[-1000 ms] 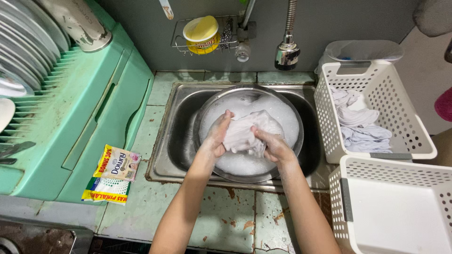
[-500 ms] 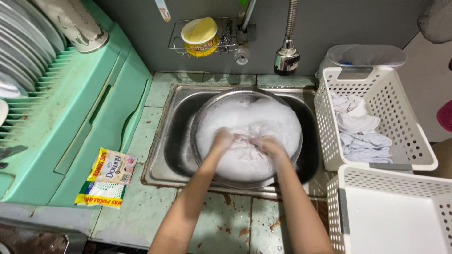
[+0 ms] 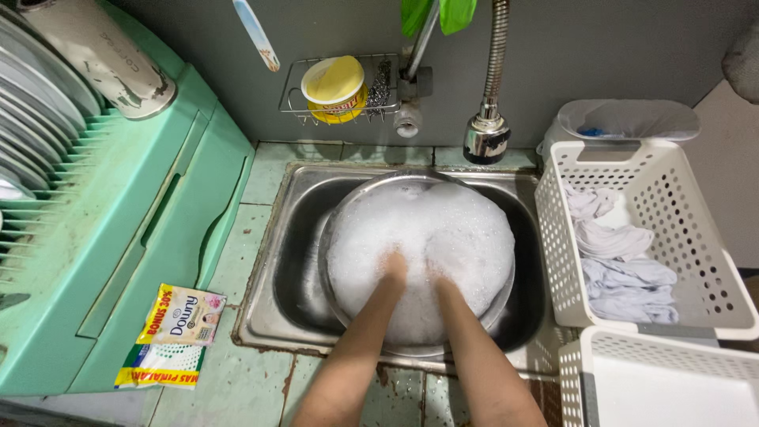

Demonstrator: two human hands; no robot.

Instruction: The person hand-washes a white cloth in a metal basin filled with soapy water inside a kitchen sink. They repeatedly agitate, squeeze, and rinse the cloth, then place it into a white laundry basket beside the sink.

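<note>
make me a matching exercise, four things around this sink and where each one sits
Things:
1. metal basin
2. yellow tub
3. white cloths
4. sachets

Places:
A. in the wire rack on the wall
B. on the tiled counter beside the green dish rack
C. in the sink, full of foam
D. in the white basket to the right of the sink

Pairs: 1-C, 2-A, 3-D, 4-B
</note>
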